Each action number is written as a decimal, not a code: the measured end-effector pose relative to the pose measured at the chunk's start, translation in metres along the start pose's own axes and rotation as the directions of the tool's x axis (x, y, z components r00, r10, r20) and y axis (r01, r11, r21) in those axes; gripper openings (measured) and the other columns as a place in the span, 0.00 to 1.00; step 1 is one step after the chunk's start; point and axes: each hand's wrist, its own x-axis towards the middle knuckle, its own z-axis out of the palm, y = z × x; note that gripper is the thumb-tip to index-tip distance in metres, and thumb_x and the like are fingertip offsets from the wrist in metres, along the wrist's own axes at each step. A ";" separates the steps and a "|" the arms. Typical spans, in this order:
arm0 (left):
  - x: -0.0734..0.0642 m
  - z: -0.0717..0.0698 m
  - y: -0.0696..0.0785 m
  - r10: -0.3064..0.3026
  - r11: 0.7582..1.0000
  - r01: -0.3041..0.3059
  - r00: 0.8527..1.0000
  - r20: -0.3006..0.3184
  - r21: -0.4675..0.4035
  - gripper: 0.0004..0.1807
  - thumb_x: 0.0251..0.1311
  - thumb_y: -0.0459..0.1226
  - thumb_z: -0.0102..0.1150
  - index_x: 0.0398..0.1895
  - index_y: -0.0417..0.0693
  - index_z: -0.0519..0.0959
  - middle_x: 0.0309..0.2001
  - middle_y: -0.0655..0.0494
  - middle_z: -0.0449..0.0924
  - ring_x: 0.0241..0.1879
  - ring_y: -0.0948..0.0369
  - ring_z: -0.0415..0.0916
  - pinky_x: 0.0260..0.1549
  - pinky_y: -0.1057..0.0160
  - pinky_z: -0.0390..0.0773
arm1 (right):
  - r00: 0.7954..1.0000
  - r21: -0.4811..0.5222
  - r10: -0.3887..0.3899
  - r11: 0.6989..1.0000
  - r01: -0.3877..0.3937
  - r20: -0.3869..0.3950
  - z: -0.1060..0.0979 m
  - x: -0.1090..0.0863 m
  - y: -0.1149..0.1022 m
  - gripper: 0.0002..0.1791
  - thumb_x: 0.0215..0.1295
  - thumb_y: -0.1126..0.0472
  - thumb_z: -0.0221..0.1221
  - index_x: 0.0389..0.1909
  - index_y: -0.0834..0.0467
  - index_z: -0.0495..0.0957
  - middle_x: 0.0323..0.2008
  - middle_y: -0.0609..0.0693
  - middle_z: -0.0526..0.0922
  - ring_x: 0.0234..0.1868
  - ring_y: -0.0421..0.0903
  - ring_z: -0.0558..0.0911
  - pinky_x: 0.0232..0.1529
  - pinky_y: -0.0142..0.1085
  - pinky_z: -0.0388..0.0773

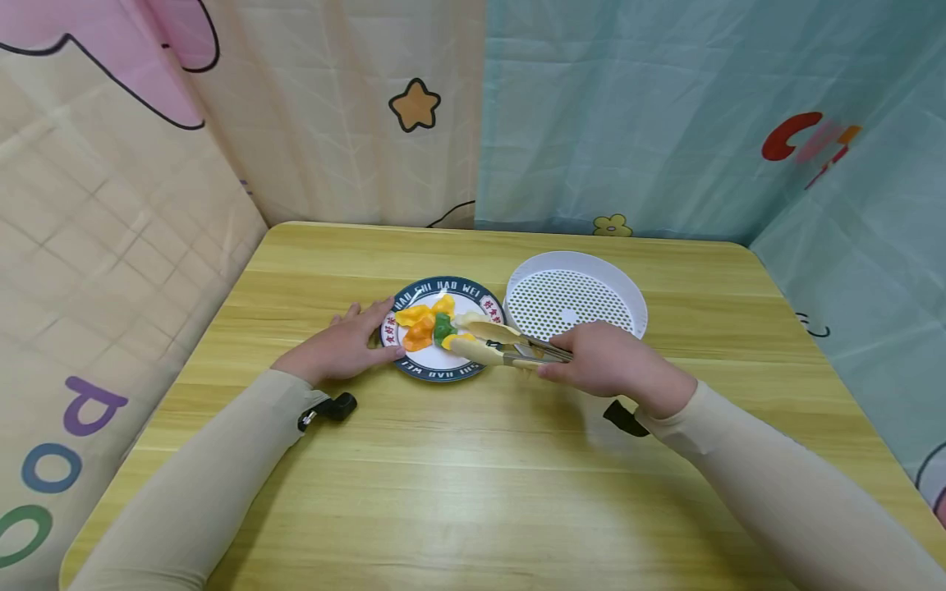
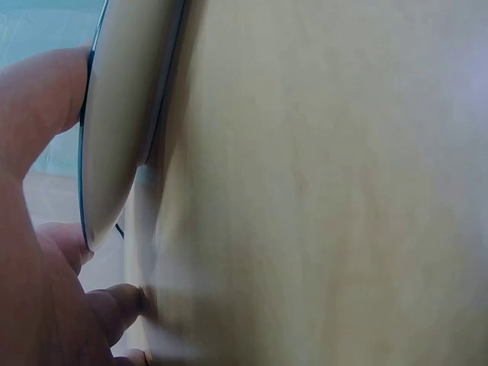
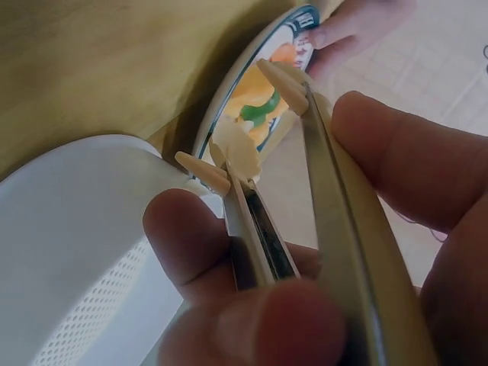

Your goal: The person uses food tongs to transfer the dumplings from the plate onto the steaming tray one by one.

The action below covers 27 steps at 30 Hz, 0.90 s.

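Note:
My right hand (image 1: pixel 609 365) grips metal tongs (image 1: pixel 545 349) with cream tips, which reach over the right side of a plate (image 1: pixel 436 375). In the right wrist view, the tongs stand spread, and a pale dumpling-shaped piece (image 3: pixel 238 149) shows by their tips; I cannot tell whether they touch it. Yellow (image 1: pixel 411 316), orange (image 1: pixel 419 334) and green (image 1: pixel 443 328) dumpling-like pieces lie bunched on the plate. My left hand (image 1: pixel 343 345) rests at the plate's left rim, thumb and index finger apart along it. The left wrist view shows the plate's pale underside (image 2: pixel 126 114).
A round white steamer basket (image 1: pixel 641 308) with a perforated bottom stands right of the plate, partly behind my right hand. Both sit on a wooden table (image 1: pixel 473 476). Patterned curtains (image 1: pixel 332 123) hang behind the table and along its sides.

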 end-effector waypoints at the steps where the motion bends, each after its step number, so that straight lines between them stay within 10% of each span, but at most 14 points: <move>1: 0.000 0.000 0.000 -0.003 1.000 0.003 1.000 0.002 0.000 0.57 0.67 0.73 0.50 0.88 0.58 0.40 0.87 0.52 0.41 0.84 0.31 0.33 0.78 0.27 0.38 | 1.000 -0.002 -0.008 1.000 0.008 -0.002 0.000 0.000 0.000 0.16 0.73 0.41 0.63 0.37 0.51 0.83 0.22 0.45 0.73 0.27 0.44 0.73 0.32 0.36 0.69; 27: 0.000 0.001 -0.003 0.010 1.000 -0.010 1.000 -0.003 0.003 0.59 0.66 0.75 0.49 0.88 0.58 0.38 0.87 0.52 0.41 0.83 0.30 0.33 0.78 0.25 0.37 | 0.989 -0.037 -0.056 0.998 0.052 -0.134 0.004 -0.006 0.003 0.17 0.69 0.44 0.68 0.50 0.51 0.86 0.29 0.44 0.84 0.31 0.44 0.76 0.35 0.38 0.72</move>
